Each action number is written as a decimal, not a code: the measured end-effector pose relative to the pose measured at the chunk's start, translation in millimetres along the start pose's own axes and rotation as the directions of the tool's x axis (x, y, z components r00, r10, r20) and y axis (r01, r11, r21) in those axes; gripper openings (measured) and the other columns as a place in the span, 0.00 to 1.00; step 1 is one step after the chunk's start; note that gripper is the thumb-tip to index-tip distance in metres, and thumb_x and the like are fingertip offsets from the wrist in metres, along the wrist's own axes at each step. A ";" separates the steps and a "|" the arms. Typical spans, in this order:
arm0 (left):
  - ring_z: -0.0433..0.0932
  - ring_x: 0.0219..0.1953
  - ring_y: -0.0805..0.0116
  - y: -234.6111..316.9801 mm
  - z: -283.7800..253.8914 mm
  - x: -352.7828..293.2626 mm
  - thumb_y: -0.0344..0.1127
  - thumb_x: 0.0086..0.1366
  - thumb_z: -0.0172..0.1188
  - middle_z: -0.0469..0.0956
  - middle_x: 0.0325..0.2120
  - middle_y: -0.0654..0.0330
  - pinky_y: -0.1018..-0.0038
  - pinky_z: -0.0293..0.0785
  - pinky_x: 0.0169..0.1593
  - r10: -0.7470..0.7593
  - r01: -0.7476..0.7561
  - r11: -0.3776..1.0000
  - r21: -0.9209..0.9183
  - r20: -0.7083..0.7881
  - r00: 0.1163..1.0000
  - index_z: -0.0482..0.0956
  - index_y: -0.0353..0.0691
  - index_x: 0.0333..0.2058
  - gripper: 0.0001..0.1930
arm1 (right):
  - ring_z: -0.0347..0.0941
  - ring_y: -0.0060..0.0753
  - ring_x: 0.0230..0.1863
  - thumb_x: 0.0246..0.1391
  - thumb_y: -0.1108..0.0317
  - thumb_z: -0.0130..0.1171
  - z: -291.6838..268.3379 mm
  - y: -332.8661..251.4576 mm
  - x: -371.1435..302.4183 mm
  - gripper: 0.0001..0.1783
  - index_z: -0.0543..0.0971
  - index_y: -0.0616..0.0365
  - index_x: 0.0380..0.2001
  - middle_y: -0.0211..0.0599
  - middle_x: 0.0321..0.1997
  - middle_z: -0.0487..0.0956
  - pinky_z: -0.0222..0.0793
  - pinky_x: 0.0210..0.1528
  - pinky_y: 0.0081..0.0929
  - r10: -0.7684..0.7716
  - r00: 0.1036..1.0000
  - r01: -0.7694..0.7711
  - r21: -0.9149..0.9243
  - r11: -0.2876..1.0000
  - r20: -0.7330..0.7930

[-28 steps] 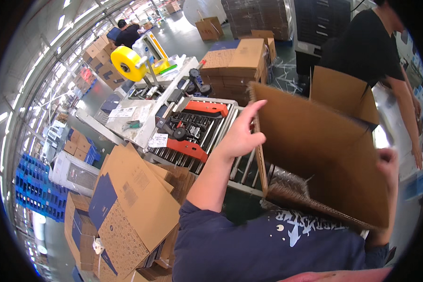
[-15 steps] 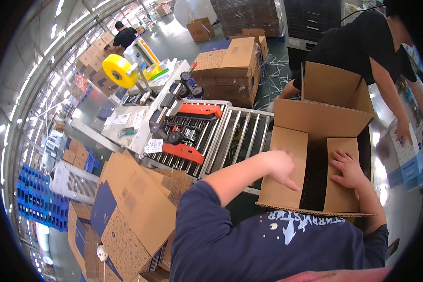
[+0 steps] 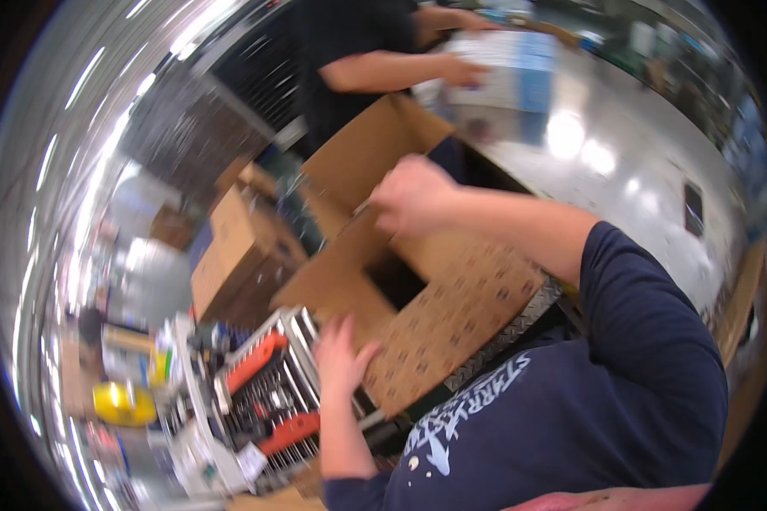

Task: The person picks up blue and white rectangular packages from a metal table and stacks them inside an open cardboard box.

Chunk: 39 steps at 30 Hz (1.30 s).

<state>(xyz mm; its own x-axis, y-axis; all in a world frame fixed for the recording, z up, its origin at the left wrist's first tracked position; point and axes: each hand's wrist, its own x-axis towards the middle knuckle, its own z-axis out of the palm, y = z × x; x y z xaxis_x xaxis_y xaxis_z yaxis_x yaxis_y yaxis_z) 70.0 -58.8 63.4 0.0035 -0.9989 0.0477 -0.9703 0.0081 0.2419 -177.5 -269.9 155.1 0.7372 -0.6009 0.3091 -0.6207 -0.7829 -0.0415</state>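
Head view: frame tilted and motion-blurred; small detail is lost.
Cardboard box [image 3: 418, 281]: centre of frame, open, brown, lying at a slant; a dark opening shows between its flaps, and the near flap carries a small repeating print.
Left hand [image 3: 343, 358]: lower centre, fingers spread, palm flat against the lower left edge of the printed flap.
Right hand [image 3: 413, 198]: upper centre, curled into a loose fist, knuckles up, closed on the upper flap edge of the box; the exact grip is blurred.
Right sleeve [image 3: 648, 324]: dark blue, fills the right side of the frame, forearm bare from the elbow down to the hand.
Roller conveyor [image 3: 273, 400]: lower left, metal rollers just beside the left hand, with orange-red bars across it; the box's lower corner sits over its near end.
Yellow tape roll [image 3: 123, 404]: far lower left, well apart from the hands.
Second box [image 3: 239, 247]: left of centre, brown, closed, beside the open box.
Other person [image 3: 358, 51]: top centre, dark shirt, behind the open box; their hand [image 3: 464, 72] rests on a white and blue carton [image 3: 511, 68] at the upper right.
Floor [image 3: 622, 170]: upper right, grey, glossy with light glare.
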 end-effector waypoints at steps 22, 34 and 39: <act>0.74 0.46 0.59 -22.4 -0.4 -72.0 0.36 0.61 0.54 0.75 0.45 0.52 0.68 0.69 0.49 -0.268 0.062 0.303 -0.951 -0.022 0.963 0.72 0.33 0.49 0.18 | 0.56 0.35 0.66 0.62 0.41 0.40 115.2 20.5 -189.4 0.35 0.62 0.53 0.64 0.41 0.67 0.60 0.52 0.66 0.36 0.265 0.714 -0.497 0.736 -0.460 0.648; 0.59 0.63 0.53 15.6 30.0 21.2 0.43 0.58 0.57 0.66 0.58 0.53 0.53 0.48 0.65 0.334 -0.395 0.919 0.003 0.527 0.782 0.70 0.43 0.55 0.26 | 0.48 0.51 0.70 0.43 0.78 0.45 26.4 73.6 -147.7 0.39 0.59 0.53 0.64 0.49 0.71 0.47 0.50 0.68 0.37 0.262 0.873 -0.479 0.616 0.626 0.412; 0.45 0.68 0.51 -0.2 103.9 -2.4 0.57 0.50 0.61 0.57 0.64 0.59 0.38 0.32 0.64 0.183 -0.227 0.960 0.164 0.250 0.951 0.74 0.51 0.51 0.30 | 0.61 0.47 0.63 0.53 0.72 0.46 49.1 122.7 -237.4 0.30 0.64 0.45 0.61 0.42 0.63 0.65 0.59 0.61 0.40 0.408 0.761 -0.643 0.505 0.575 0.505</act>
<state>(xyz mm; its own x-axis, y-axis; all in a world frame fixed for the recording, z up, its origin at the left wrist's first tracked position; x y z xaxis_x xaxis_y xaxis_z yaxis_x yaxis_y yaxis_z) 45.0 -61.3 -37.4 -0.2344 -0.9600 -0.1533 -0.9718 0.2273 0.0625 -415.6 -231.2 29.9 0.4425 -0.8579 -0.2610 -0.6965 -0.1455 -0.7026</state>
